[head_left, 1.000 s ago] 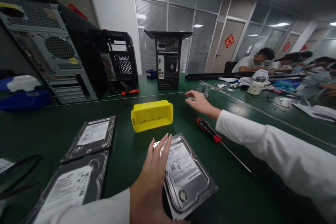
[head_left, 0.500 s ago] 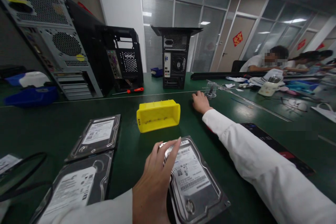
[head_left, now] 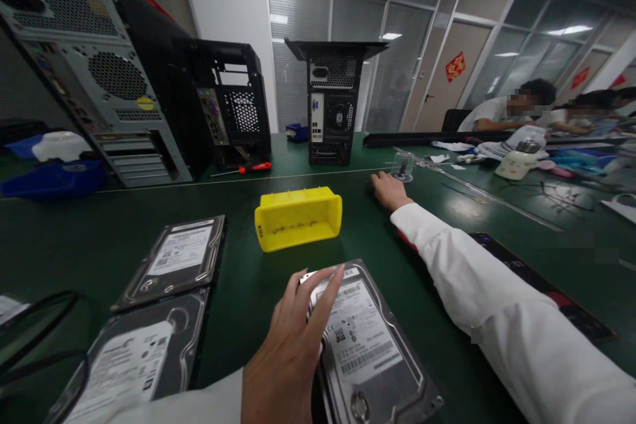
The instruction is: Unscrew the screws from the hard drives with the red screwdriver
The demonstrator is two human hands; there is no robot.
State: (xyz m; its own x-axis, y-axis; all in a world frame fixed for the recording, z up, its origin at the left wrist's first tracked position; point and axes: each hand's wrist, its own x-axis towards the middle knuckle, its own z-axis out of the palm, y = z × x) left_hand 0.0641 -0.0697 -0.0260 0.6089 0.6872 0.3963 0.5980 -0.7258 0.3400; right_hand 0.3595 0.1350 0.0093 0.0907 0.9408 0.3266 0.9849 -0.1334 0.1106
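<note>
In front of me a hard drive lies label-up on the green bench. My left hand is closed over its far left corner, fingers across the top and edge; the thumb is hidden. Farther out, my right hand rests low at the bench with curled fingers, beside a small clear plastic cup holding something dark. Whatever those fingers hold, if anything, is hidden. A red object peeks out under the right sleeve. Beyond the drive stands a yellow bin, its open side facing me, with several small dark screws inside.
Two more hard drives lie at left, near a black cable. Computer cases line the back, with a red screwdriver before one. A phone-like dark slab lies under my right arm. People sit far right.
The view has shifted slightly. Both hands keep nearly the same places, the left on the hard drive and the right by the clear cup.
</note>
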